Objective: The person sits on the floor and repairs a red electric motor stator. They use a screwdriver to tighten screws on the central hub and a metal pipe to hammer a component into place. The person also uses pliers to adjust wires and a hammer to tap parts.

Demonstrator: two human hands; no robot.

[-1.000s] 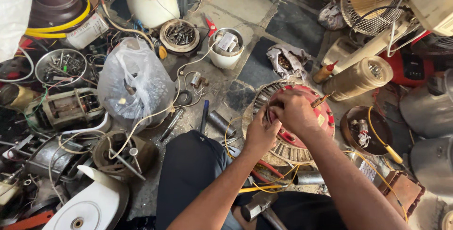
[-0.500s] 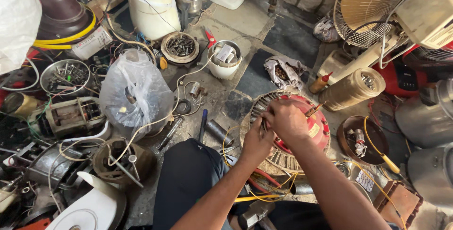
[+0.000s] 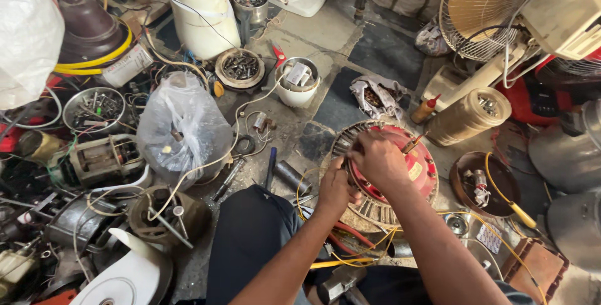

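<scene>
A round fan motor stator (image 3: pixel 418 166) with a red plastic centre and a ring of metal laminations lies on the floor in front of me. My right hand (image 3: pixel 380 160) rests over its left rim with the fingers curled down onto it. Just below and left, my left hand (image 3: pixel 336 187) presses against the same rim, fingers closed on the edge. Both hands touch each other there. What the fingertips pinch is hidden. Yellow and red wires (image 3: pixel 350 250) trail from under the stator toward me.
A clear plastic bag (image 3: pixel 183 127) of parts, a white bowl (image 3: pixel 297 83), tins of screws (image 3: pixel 240 67), a screwdriver (image 3: pixel 271 166) and old motors (image 3: pixel 103 158) crowd the left. A table fan (image 3: pixel 501 11), a tan cylinder (image 3: pixel 468 116) and a brown dish (image 3: pixel 485 183) stand at the right.
The view has shifted slightly, so the stator and hands sit a little lower and left. Both hands stay on the stator's left rim, barely moved.
</scene>
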